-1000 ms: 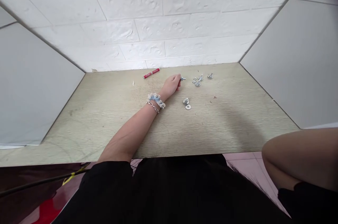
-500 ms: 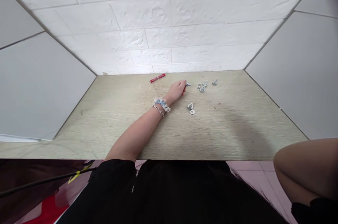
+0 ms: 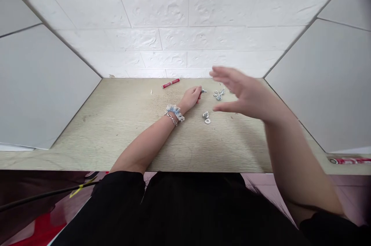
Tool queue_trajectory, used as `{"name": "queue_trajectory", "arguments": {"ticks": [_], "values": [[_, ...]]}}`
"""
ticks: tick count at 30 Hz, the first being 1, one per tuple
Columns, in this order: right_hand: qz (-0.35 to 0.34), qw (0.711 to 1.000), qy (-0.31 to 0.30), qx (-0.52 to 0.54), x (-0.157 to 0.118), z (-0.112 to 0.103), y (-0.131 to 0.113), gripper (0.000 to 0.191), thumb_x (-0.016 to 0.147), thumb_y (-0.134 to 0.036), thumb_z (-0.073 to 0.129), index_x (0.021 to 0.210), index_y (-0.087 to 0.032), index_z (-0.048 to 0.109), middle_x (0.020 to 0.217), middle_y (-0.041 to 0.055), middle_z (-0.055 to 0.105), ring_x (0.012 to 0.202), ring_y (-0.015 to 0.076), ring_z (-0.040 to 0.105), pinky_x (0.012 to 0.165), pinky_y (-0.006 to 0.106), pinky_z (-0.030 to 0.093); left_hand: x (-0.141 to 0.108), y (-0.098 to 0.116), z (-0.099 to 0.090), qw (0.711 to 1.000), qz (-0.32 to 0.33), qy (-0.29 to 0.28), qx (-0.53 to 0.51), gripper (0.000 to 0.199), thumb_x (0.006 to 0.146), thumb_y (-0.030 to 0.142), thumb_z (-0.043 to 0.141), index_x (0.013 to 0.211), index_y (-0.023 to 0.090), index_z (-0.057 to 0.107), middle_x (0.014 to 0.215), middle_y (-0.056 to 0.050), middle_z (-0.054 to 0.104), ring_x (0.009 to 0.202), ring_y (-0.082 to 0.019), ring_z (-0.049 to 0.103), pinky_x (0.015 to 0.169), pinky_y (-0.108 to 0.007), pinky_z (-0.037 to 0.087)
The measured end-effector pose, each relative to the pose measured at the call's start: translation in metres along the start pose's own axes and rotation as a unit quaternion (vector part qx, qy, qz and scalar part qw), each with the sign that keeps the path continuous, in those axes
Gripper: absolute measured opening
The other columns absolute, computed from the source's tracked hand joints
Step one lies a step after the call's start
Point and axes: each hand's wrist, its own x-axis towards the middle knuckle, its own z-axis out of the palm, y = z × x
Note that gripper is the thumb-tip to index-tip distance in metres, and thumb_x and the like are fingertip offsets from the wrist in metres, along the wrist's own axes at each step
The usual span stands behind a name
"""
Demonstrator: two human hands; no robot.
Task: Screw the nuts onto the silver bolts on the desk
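Note:
My left hand [image 3: 191,98] rests on the wooden table, its fingers closed round a small metal bolt [image 3: 204,91] whose end sticks out to the right. My right hand [image 3: 242,91] is raised over the right part of the table, thumb and fingers spread, holding nothing. Between the two hands lie several metal bolts and washers [image 3: 219,97]. Nearer to me sit another bolt [image 3: 205,114] and a flat washer [image 3: 207,121] beside it. Part of a further metal piece shows at the edge of my right hand, mostly hidden.
A red tube [image 3: 171,83] lies near the back of the table [image 3: 116,122]. Another red tube [image 3: 349,160] is at the right front edge. A white brick-patterned wall [image 3: 174,10] stands behind, with grey panels left and right.
My right hand has come in from the lower right and now hovers open over the table. My left hand keeps its hold on the bolt. The red tube at the right edge has come into sight.

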Motion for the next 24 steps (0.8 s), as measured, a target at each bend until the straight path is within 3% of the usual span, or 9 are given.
{"name": "queue_trajectory", "arguments": {"ticks": [2,7,12,17,21,24], "values": [[0.011,0.999,-0.025,-0.025,0.019,0.022,0.025,0.090,0.063,-0.035,0.082,0.144,-0.027,0.044,0.147,0.0054,0.047,0.138,0.0329,0.042,0.118,0.050,0.034,-0.001,0.000,0.000,1.000,0.002,-0.002,-0.001,0.042,0.097,0.035,0.033,0.060,0.019,0.043,0.053,0.003,0.046,0.054,-0.011,0.045,0.063,-0.027,0.037],[0.055,0.997,0.006,-0.054,0.039,0.059,0.077,0.084,0.064,-0.029,0.078,0.140,-0.013,0.047,0.146,0.0150,0.047,0.137,0.0301,0.044,0.117,0.047,0.035,-0.001,0.002,-0.001,1.000,-0.005,0.000,0.006,0.041,0.096,0.034,0.034,0.059,0.019,0.043,0.052,0.004,0.045,0.054,-0.010,0.045,0.065,-0.026,0.038],[0.057,0.997,0.009,-0.047,0.035,0.058,0.082,0.081,0.065,-0.033,0.076,0.139,-0.017,0.048,0.146,0.0126,0.048,0.137,0.0284,0.044,0.116,0.047,0.035,-0.001,0.002,-0.001,1.000,-0.019,-0.007,-0.004,0.042,0.095,0.036,0.033,0.058,0.019,0.043,0.050,0.003,0.045,0.053,-0.011,0.045,0.063,-0.026,0.037],[0.059,0.997,0.044,0.032,0.046,0.064,0.081,0.066,0.070,-0.036,0.071,0.132,-0.020,0.053,0.139,0.0116,0.055,0.132,0.0254,0.050,0.113,0.045,0.038,0.000,0.004,-0.002,1.000,-0.012,0.009,-0.012,0.040,0.094,0.030,0.034,0.057,0.019,0.041,0.053,0.003,0.045,0.054,-0.010,0.044,0.061,-0.026,0.035],[0.087,0.984,0.128,0.093,0.054,0.081,0.090,0.040,0.081,-0.038,0.058,0.116,-0.017,0.060,0.118,0.0118,0.066,0.111,0.0214,0.062,0.100,0.040,0.048,-0.009,0.013,0.000,0.992,-0.075,0.047,-0.090,0.041,0.096,0.032,0.030,0.060,0.018,0.042,0.057,0.003,0.045,0.049,-0.008,0.043,0.055,-0.025,0.036],[0.044,0.982,0.179,0.052,0.053,0.092,0.101,0.031,0.084,-0.040,0.053,0.103,-0.017,0.063,0.087,0.0064,0.069,0.083,0.0187,0.064,0.083,0.037,0.052,-0.021,0.015,0.003,0.993,-0.084,0.023,-0.080,0.044,0.098,0.035,0.029,0.060,0.018,0.042,0.056,0.003,0.045,0.045,-0.007,0.043,0.053,-0.025,0.035]]}}
